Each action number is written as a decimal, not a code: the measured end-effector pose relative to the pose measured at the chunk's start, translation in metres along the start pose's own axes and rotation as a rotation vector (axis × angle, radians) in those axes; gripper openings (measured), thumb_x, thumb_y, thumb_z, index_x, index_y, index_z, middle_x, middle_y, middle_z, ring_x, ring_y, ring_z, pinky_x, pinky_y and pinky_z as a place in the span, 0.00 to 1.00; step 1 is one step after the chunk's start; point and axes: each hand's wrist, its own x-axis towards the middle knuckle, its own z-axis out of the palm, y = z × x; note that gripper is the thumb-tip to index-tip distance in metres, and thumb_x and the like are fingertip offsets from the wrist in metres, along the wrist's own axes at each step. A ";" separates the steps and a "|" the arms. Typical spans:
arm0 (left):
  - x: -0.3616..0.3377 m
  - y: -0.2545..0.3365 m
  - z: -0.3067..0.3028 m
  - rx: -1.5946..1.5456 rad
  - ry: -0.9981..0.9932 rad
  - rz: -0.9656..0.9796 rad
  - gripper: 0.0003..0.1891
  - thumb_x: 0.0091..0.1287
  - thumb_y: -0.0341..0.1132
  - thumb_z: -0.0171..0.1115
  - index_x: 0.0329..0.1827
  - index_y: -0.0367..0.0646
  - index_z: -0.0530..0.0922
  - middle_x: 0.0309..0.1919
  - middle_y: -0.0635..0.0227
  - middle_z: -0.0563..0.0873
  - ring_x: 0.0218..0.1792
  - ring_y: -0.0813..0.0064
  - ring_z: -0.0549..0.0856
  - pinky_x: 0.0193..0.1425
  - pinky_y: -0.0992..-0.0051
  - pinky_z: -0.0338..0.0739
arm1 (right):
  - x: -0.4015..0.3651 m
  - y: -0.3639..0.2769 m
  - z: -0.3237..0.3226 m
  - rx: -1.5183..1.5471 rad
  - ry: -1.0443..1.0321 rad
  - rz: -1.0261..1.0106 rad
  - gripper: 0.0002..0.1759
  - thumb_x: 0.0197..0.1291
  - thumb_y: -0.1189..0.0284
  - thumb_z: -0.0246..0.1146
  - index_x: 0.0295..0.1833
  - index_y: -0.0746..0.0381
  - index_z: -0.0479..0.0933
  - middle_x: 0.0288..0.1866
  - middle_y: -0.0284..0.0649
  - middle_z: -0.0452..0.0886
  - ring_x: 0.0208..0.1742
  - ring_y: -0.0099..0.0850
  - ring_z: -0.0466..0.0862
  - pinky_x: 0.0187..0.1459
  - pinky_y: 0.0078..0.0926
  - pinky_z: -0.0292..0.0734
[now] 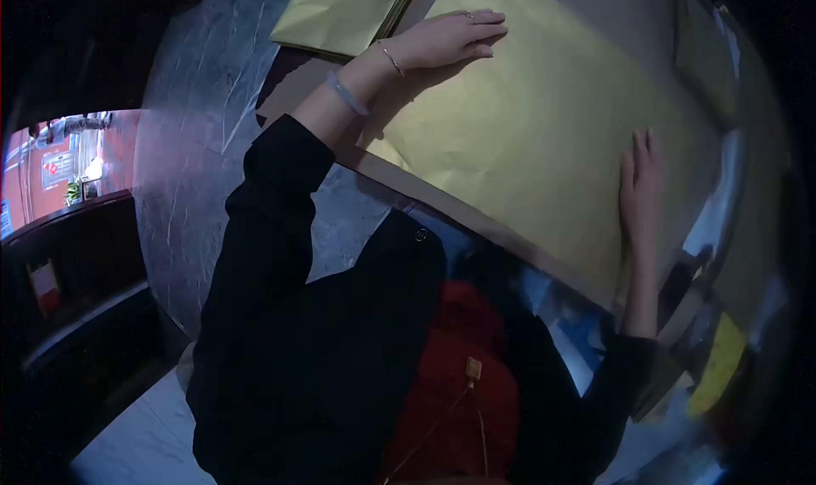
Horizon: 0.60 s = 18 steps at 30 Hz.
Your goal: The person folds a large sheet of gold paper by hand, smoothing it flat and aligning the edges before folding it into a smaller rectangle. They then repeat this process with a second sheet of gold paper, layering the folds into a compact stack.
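Note:
A large yellow paper sheet [527, 119] with light creases lies over a brown board [442, 198]. My left hand [450, 39] rests flat near the sheet's upper left part, fingers stretched to the right. At the sheet's right side, my right hand [642, 183] lies with its fingers extended upward and holds nothing. Close to my left wrist is a stack of folded yellow paper [340, 11], cut off by the top of the view.
The board rests on a grey marbled table [195, 85]. Dark wooden furniture [81, 255] stands to the left, near a bright doorway [76, 162]. A bright yellow item [716, 366] and other blurred things lie at the lower right.

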 end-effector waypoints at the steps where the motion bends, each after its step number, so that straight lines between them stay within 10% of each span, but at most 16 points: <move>1: 0.001 -0.001 0.000 -0.029 -0.010 0.005 0.24 0.69 0.42 0.54 0.67 0.45 0.68 0.69 0.62 0.67 0.69 0.62 0.66 0.70 0.67 0.64 | 0.000 0.000 0.000 0.007 0.001 -0.008 0.24 0.70 0.61 0.49 0.68 0.58 0.66 0.73 0.46 0.61 0.73 0.44 0.61 0.72 0.44 0.51; 16: 0.018 0.035 -0.033 -0.001 -0.140 -0.142 0.14 0.66 0.36 0.55 0.52 0.42 0.72 0.60 0.61 0.74 0.56 0.57 0.75 0.60 0.66 0.71 | 0.005 0.001 0.005 -0.022 0.045 -0.046 0.23 0.69 0.64 0.51 0.67 0.59 0.66 0.73 0.47 0.61 0.73 0.45 0.60 0.71 0.47 0.52; 18: 0.018 0.051 -0.020 -0.003 0.096 -0.036 0.16 0.66 0.37 0.54 0.54 0.39 0.72 0.61 0.57 0.73 0.59 0.56 0.73 0.63 0.65 0.69 | 0.006 -0.012 0.005 -0.025 0.036 -0.016 0.23 0.69 0.64 0.51 0.67 0.59 0.66 0.73 0.47 0.60 0.73 0.45 0.60 0.71 0.47 0.52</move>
